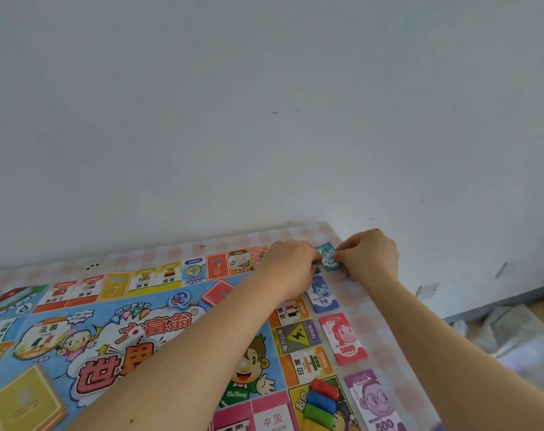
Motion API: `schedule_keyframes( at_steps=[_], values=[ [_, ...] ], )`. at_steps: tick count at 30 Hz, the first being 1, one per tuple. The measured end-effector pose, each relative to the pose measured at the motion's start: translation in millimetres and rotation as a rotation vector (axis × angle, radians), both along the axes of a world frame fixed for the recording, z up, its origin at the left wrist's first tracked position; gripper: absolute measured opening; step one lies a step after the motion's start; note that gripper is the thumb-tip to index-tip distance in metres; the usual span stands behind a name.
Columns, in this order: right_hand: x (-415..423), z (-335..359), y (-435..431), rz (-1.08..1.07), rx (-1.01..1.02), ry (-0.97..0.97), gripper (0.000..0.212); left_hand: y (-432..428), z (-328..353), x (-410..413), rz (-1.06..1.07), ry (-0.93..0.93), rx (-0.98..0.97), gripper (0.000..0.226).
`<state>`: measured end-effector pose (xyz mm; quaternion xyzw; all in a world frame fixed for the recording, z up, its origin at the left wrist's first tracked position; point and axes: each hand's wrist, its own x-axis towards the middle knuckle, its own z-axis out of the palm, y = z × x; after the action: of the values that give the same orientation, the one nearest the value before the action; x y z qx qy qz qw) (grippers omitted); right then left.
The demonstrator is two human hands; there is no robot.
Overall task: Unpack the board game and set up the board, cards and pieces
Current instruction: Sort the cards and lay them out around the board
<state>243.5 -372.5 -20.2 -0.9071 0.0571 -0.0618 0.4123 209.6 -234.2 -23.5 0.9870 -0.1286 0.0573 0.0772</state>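
Observation:
The colourful game board (115, 334) lies flat on a table with a pink checked cloth (385, 340). At the table's far right corner, my left hand (290, 262) and my right hand (371, 253) both pinch a teal stack of 100 money notes (328, 257). Below it along the board's right edge lie a blue 10 stack (322, 294), a red 5000 stack (345, 339) and a purple 500 stack (374, 399). Red, blue and green pawns (322, 399) lie on the start corner. A red card deck (218, 292) and a yellow card deck (23, 399) sit on the board.
A pale wall (264, 104) rises directly behind the table. To the right, past the table edge, crumpled plastic wrapping (510, 328) lies on the floor by the skirting.

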Motion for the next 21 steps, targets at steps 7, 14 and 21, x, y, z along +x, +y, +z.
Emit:
schedule_keyframes(
  at_steps=[7, 14, 21],
  values=[
    [-4, 1, -2, 0.018, -0.033, -0.051, 0.011, -2, 1, 2, 0.012, -0.03, 0.002, 0.034],
    [-30, 27, 9, 0.092, -0.02, -0.141, 0.02, 15, 27, -29, 0.075, -0.066, -0.097, 0.039],
    [-94, 48, 65, 0.344, -0.027, -0.156, 0.017, 73, 54, -110, 0.246, -0.042, -0.19, 0.035]
  ],
)
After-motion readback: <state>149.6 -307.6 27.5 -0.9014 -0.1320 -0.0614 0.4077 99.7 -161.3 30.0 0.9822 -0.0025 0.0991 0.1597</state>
